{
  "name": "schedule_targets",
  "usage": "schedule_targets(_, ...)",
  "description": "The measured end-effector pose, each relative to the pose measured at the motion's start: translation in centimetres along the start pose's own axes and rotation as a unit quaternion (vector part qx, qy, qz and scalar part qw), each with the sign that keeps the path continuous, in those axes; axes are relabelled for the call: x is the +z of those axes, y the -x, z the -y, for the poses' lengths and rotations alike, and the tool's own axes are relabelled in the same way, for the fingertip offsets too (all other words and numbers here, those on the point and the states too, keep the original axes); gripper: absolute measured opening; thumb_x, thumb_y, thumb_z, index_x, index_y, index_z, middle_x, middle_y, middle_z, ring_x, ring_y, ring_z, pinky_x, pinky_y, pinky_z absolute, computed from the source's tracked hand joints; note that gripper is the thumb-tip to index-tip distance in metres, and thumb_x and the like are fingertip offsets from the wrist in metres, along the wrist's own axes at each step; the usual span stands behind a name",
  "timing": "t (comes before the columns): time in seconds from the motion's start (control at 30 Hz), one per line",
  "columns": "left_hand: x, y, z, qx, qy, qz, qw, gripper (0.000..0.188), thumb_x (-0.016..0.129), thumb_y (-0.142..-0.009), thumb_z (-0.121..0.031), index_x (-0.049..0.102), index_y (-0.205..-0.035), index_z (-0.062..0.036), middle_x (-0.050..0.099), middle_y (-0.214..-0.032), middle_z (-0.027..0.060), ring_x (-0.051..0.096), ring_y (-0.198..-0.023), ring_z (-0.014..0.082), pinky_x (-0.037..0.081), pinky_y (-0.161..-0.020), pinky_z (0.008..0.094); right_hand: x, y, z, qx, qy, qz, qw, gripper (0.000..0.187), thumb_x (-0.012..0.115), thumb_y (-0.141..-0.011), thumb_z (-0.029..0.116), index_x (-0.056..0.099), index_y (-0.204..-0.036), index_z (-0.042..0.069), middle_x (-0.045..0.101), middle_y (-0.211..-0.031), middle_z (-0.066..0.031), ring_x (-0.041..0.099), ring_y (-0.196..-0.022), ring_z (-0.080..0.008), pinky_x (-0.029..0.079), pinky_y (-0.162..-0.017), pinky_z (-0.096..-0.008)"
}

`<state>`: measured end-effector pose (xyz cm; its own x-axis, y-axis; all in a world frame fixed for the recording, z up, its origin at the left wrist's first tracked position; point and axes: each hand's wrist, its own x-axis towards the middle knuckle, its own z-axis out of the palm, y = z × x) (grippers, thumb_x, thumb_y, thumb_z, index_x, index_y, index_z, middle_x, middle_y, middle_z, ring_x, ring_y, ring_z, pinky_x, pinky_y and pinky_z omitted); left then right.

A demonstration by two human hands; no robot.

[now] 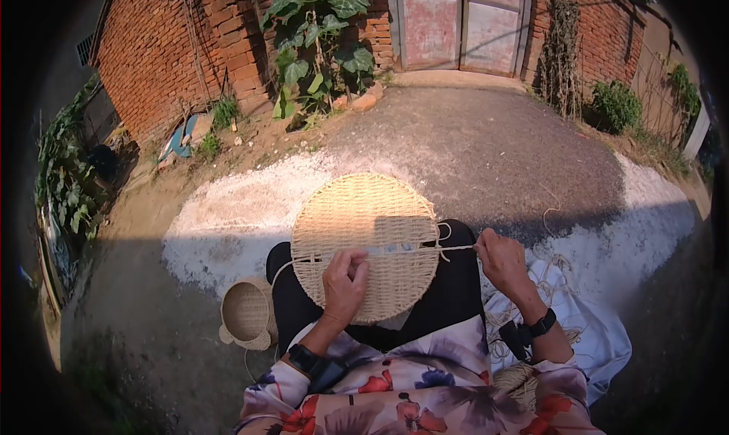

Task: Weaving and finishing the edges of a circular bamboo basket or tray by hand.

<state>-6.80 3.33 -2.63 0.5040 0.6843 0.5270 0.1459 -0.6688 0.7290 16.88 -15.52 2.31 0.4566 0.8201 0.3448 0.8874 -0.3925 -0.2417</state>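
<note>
A round, flat woven disc (pixel 345 207) of tan cord lies across my knees, with a narrow slit running across its middle. My left hand (pixel 345 285) rests on the disc, its fingers curled closed beside the slit; what they pinch is hidden beneath them. Off the disc's right edge, my right hand (pixel 501 264) is closed on the end of a cord (pixel 459 247), which stretches straight from the slit. A small loose loop of cord stands up by that edge. On the left, another slack cord (pixel 279 274) curves down from the disc.
At my left stands a small round woven basket (pixel 247 313). A white sack (pixel 600 329) with tangled cord and a cord coil (pixel 520 384) lies at my right. Farther off are a brick wall (pixel 159 48), a leafy plant (pixel 319 36) and a faded red door (pixel 430 29).
</note>
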Motion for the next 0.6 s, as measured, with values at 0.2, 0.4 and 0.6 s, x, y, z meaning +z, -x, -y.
schedule_targets(0.2,2.2,-2.4,-9.2,-0.119,0.300,0.170,0.931,0.020,0.059,-0.097,-0.012,0.064,-0.114,-0.0023,0.064,-0.086,0.0049,0.061,-0.069,0.0092,0.051,-0.060,0.0234,-4.8,0.4,4.0,-0.070,-0.235,-0.030,0.969,0.011,0.066,-0.089,0.009,0.058,-0.088,0.002,0.059,-0.067,-0.0119,0.060,-0.060,-0.0275,0.045,-0.055,-0.0375)
schedule_targets(0.4,1.5,-2.6,-7.3,-0.164,0.265,0.210,0.927,0.020,0.061,-0.098,-0.015,0.066,-0.110,0.0005,0.063,-0.076,0.0019,0.060,-0.065,0.0064,0.051,-0.057,0.0223,-1.9,-1.0,5.6,-0.054,-0.418,-0.010,0.907,0.010,0.066,-0.089,0.011,0.059,-0.090,0.004,0.063,-0.074,-0.0142,0.065,-0.068,-0.0318,0.047,-0.059,-0.0370)
schedule_targets(0.6,0.0,-2.5,-4.2,-0.059,0.071,0.088,0.992,0.012,0.068,-0.090,-0.007,0.069,-0.099,0.0010,0.067,-0.076,0.0097,0.064,-0.063,0.0134,0.051,-0.056,0.0277,4.2,-2.1,5.2,-0.125,-0.176,-0.041,0.975,0.013,0.058,-0.087,0.006,0.062,-0.099,0.007,0.057,-0.094,-0.0132,0.064,-0.083,-0.0343,0.052,-0.069,-0.0461)
